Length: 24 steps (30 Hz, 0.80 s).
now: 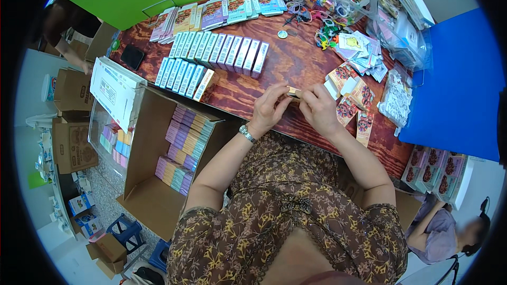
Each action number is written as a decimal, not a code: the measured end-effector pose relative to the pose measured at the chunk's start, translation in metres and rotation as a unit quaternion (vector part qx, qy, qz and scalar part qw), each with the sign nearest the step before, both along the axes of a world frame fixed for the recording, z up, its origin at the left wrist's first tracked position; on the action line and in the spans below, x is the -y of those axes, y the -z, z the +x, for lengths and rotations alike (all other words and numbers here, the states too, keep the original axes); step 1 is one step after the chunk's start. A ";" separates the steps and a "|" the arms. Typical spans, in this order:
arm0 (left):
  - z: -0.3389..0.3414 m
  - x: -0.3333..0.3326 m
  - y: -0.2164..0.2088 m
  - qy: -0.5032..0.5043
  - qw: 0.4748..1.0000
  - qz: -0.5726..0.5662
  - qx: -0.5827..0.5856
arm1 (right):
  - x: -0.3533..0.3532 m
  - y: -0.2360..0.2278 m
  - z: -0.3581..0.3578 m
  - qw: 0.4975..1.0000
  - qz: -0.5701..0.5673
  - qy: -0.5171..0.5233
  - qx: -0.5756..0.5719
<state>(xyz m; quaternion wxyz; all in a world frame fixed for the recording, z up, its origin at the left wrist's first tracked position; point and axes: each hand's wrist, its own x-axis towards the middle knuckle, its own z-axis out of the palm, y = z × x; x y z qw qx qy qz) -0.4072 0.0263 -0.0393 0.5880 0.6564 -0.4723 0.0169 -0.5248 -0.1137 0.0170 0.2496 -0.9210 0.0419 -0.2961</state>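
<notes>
Between my two hands, just over the table's near edge, is a small folding carton (293, 92), seen nearly end-on with a yellowish edge and a dark side. My left hand (270, 106) pinches its left end; a metal watch is on that wrist. The fingers of my right hand (320, 107) close on its right end. Beside my right hand lie several loose orange cartons (360, 95) with printed pictures, some overlapping. Two rows of upright small boxes (222, 53) stand to the left, and an orange-sided box (205, 85) ends the nearer row.
Flat cartons (214, 13) fan out at the back. Clear bins (338, 0) of colourful trinkets, cards (364, 53) and a bag of white pieces (396, 99) crowd the right. An open cardboard box (153, 179) with stacked cartons stands left below the table. Other people are at both sides.
</notes>
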 end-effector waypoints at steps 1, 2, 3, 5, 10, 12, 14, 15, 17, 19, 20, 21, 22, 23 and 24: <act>0.000 0.000 0.000 0.003 1.000 -0.001 -0.012 | -0.001 -0.001 0.000 1.000 -0.001 0.001 0.001; 0.000 0.000 -0.001 0.003 1.000 -0.001 -0.011 | -0.001 -0.002 0.000 1.000 -0.001 0.001 0.001; 0.000 0.000 -0.001 0.005 1.000 0.001 -0.017 | -0.002 -0.003 0.000 1.000 0.000 0.006 0.000; -0.001 0.000 -0.002 0.008 1.000 0.003 -0.021 | -0.003 -0.003 0.000 1.000 0.002 0.012 -0.001; -0.004 0.007 -0.005 -0.004 0.980 0.079 -0.182 | -0.003 -0.001 0.001 1.000 -0.007 0.022 -0.017; 0.002 0.009 -0.008 0.013 0.976 0.093 -0.199 | -0.001 0.000 0.002 1.000 -0.005 0.014 -0.005; 0.007 0.008 -0.012 0.030 0.970 0.107 -0.214 | 0.001 0.000 0.002 1.000 -0.003 0.006 0.007; 0.010 0.007 -0.013 0.038 0.974 0.116 -0.189 | 0.001 0.000 0.002 1.000 -0.004 0.001 0.005; 0.014 0.004 -0.016 0.047 0.978 0.125 -0.163 | 0.002 -0.001 0.001 1.000 -0.004 -0.004 0.004; 0.017 0.001 -0.020 0.076 0.980 0.140 -0.116 | 0.002 -0.001 0.000 1.000 -0.015 -0.017 0.001; 0.017 -0.002 -0.022 0.076 0.980 0.140 -0.116 | 0.002 0.000 -0.001 1.000 -0.015 -0.018 0.001; 0.017 -0.005 -0.023 0.097 0.981 0.121 -0.114 | 0.001 0.003 -0.003 0.999 -0.019 -0.027 0.004; 0.017 -0.007 -0.023 0.118 0.981 0.102 -0.112 | 0.001 0.005 -0.005 0.999 -0.023 -0.036 0.006; 0.017 -0.010 -0.023 0.117 0.981 0.102 -0.113 | 0.001 0.006 -0.007 0.999 -0.022 -0.037 0.006; 0.018 -0.013 -0.022 0.124 0.982 0.098 -0.102 | 0.001 0.006 -0.008 0.999 -0.010 -0.046 -0.002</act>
